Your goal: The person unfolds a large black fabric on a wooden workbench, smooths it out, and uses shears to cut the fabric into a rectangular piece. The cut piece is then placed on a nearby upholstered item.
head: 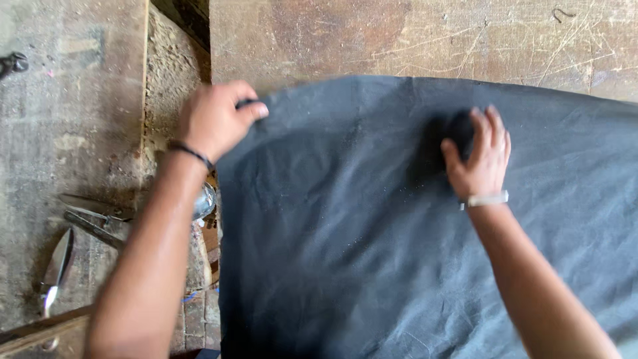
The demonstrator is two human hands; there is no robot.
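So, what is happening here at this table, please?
A person is handling a large dark grey sheet spread over a worn wooden table. The left hand grips the sheet's upper left corner with its fingers curled around the edge. The right hand lies flat on the sheet, pressing down near its far edge. Metal shears lie on the surface to the left, apart from both hands.

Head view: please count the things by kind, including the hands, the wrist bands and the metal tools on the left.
Hands: 2, left hand gripping the edge of the cloth, right hand pressing flat on it
Dark grey cloth: 1
Wrist bands: 2, black band, pale band
Metal shears: 1
Pointed metal blade: 1
Wooden table: 1
Total: 8
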